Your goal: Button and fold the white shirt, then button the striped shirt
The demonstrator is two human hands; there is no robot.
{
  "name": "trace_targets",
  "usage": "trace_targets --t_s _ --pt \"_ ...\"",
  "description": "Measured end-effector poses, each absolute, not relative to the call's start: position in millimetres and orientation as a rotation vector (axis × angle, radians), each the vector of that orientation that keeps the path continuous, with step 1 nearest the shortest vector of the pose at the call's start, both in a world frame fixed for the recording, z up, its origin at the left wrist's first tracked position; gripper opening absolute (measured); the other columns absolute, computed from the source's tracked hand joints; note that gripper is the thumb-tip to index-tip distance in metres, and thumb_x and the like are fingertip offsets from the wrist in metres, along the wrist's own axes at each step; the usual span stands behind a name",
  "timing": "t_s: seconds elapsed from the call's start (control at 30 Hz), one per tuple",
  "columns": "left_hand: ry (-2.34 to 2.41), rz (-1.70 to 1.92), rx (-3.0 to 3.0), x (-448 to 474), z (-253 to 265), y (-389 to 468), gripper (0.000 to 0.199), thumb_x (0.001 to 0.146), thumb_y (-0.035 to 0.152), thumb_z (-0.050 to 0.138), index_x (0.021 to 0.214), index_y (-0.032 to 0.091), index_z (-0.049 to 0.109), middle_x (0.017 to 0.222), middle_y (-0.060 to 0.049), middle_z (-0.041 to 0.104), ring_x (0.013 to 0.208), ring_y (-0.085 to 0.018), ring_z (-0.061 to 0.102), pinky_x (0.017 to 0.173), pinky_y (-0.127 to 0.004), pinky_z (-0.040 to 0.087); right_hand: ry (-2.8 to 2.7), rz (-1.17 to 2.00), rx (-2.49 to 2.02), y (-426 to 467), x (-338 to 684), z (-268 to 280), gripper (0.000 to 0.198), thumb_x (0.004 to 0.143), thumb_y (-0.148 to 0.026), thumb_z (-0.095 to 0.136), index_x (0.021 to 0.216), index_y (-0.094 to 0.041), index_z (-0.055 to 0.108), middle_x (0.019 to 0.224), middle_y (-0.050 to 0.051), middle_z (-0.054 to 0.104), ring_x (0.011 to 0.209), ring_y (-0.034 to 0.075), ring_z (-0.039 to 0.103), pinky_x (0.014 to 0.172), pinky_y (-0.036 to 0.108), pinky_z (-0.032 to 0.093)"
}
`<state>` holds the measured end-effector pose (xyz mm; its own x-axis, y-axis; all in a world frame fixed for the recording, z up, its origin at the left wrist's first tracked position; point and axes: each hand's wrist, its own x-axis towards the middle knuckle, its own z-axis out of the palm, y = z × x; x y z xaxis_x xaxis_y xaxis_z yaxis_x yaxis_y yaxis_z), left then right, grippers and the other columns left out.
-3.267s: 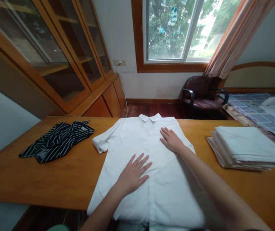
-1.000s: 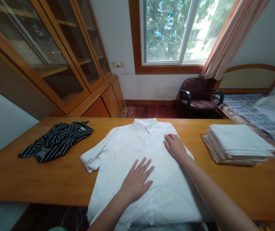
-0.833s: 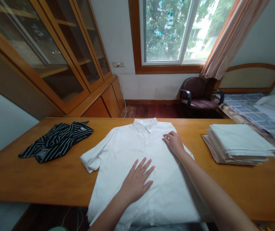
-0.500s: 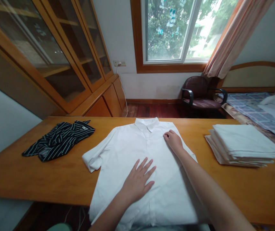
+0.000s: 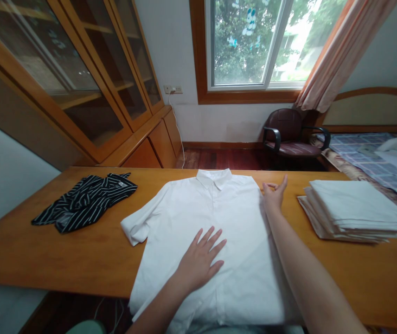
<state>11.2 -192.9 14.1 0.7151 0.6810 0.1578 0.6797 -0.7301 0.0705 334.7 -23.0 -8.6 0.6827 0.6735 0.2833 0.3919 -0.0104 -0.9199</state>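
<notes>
A white button-up shirt (image 5: 235, 218) lies front up on the wooden table, its collar at the far edge and its hem toward me. The left-side short sleeve is spread outward; on the right side, my arm hides part of the shirt's edge. My left hand (image 5: 200, 260) rests flat on the shirt's lower front, fingers spread. By the right shoulder edge is my right hand (image 5: 274, 197). One of its fingers points up and another bends toward the shirt, apart from each other. No cloth shows between them.
To the left lies a crumpled black-and-white striped garment (image 5: 89, 202). A stack of folded white cloth (image 5: 355, 206) sits on the right of the table (image 5: 62, 266). Beyond the table are a chair (image 5: 285, 134), a bed (image 5: 358, 153) and a glass-fronted cabinet (image 5: 111, 139).
My right hand has moved right, from the upper front of the shirt to its shoulder edge, and its fingers have spread. My left hand has stayed in place.
</notes>
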Motion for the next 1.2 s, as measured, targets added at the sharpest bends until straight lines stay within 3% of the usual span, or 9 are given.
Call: trace_targets --t_s 0.07,0.2,0.27,0.4,0.53,0.7,0.8,0.97,1.2 --pt "1.158 0.270 2.898 11.6 14.0 -193.2 0.059 0.099 0.047 0.045 0.154 0.032 0.028 0.163 -0.001 0.024 0.150 -0.023 0.021 0.123 -0.046 0.017 -0.913 0.275 -1.608 -23.6 334.0 -9.6 0.090 0.081 -0.043 0.060 0.156 -0.020 0.017 0.095 0.002 0.066 0.066 0.015 0.058 0.066 0.028 0.047" --pt "1.157 0.251 2.894 12.0 13.8 -193.5 0.059 0.099 0.047 0.044 0.154 0.032 0.027 0.163 0.000 0.023 0.150 -0.024 0.021 0.122 -0.047 0.018 -1.011 0.245 -1.681 -27.3 329.4 -10.9 0.059 0.088 -0.045 0.050 0.139 -0.017 0.052 0.079 0.001 0.063 0.066 0.016 0.056 0.068 0.029 0.045" --pt "1.159 0.232 2.897 11.8 13.6 -193.4 0.059 0.099 0.047 0.044 0.154 0.032 0.027 0.163 -0.001 0.023 0.151 -0.024 0.020 0.122 -0.048 0.018 -1.141 0.256 -1.708 -29.0 325.9 -9.7 0.051 0.091 -0.044 0.045 0.132 -0.017 0.058 0.073 0.001 0.063 0.066 0.018 0.056 0.069 0.031 0.045" --pt "1.158 0.235 2.898 11.5 13.8 -192.9 0.059 0.100 0.047 0.044 0.154 0.032 0.027 0.163 -0.001 0.023 0.150 -0.024 0.021 0.122 -0.048 0.019 -1.441 0.161 -1.655 -30.5 319.2 -5.2 0.046 0.094 -0.039 0.042 0.129 -0.016 0.061 0.097 0.011 0.069 0.075 0.021 0.059 0.078 0.036 0.048" --pt "1.157 0.245 2.902 11.9 14.4 -192.6 0.059 0.099 0.047 0.044 0.154 0.032 0.028 0.164 -0.001 0.022 0.150 -0.024 0.021 0.122 -0.048 0.019 -1.728 0.115 -1.579 -40.1 307.3 -2.1 0.041 0.097 -0.033 0.039 0.123 -0.017 0.066 0.105 0.013 0.068 0.091 0.025 0.062 0.088 0.039 0.050" --pt "1.162 0.273 2.911 12.3 13.7 -192.7 0.059 0.099 0.047 0.044 0.154 0.033 0.028 0.163 0.000 0.024 0.150 -0.024 0.021 0.123 -0.047 0.017 -2.241 0.086 -1.400 -70.3 284.7 -3.6 0.041 0.099 -0.035 0.043 0.134 -0.023 0.061 0.143 0.011 0.054 0.128 0.026 0.052 0.109 0.043 0.041" --pt "1.159 0.281 2.915 12.2 12.7 -192.6 0.059 0.099 0.047 0.045 0.154 0.032 0.028 0.163 -0.001 0.024 0.150 -0.024 0.021 0.123 -0.047 0.017 -2.396 0.075 -1.417 -82.4 283.9 -6.7 0.045 0.100 -0.040 0.043 0.140 -0.023 0.055 0.151 0.010 0.046 0.140 0.028 0.041 0.115 0.050 0.032" --pt "1.161 0.273 2.913 12.2 12.3 -192.5 0.059 0.099 0.047 0.044 0.154 0.032 0.029 0.163 -0.001 0.024 0.150 -0.024 0.021 0.122 -0.047 0.019 -2.374 0.073 -1.555 -79.7 310.4 -11.7 0.050 0.102 -0.042 0.039 0.145 -0.019 0.049 0.155 0.011 0.041 0.144 0.027 0.036 0.117 0.050 0.031" --pt "1.164 0.282 2.902 12.0 12.3 -192.1 0.058 0.100 0.049 0.043 0.154 0.033 0.028 0.163 0.000 0.025 0.150 -0.023 0.022 0.122 -0.046 0.018 -2.313 0.041 -1.635 -67.6 328.3 -12.7 0.049 0.100 -0.036 0.041 0.141 -0.013 0.053 0.150 0.013 0.048 0.141 0.029 0.041 0.116 0.048 0.035"
